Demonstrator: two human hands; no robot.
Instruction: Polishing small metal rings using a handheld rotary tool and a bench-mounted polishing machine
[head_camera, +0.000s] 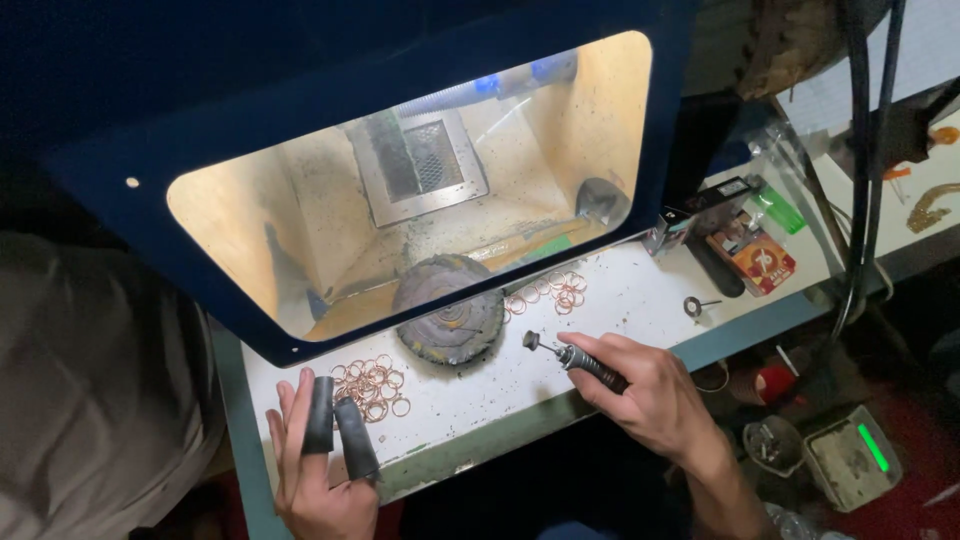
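Rotary tool (585, 364) clamped in right hand (650, 400), left hand (318, 470) open; red-orange box (758, 258) beyond.

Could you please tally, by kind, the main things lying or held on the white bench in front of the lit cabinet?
Heaps of copper-coloured rings: 2, one heap by the left hand, one heap farther right
Round dark buffing wheel: 1
Handheld rotary tool, in the right hand: 1
Black finger sleeves: 2
Total: 6
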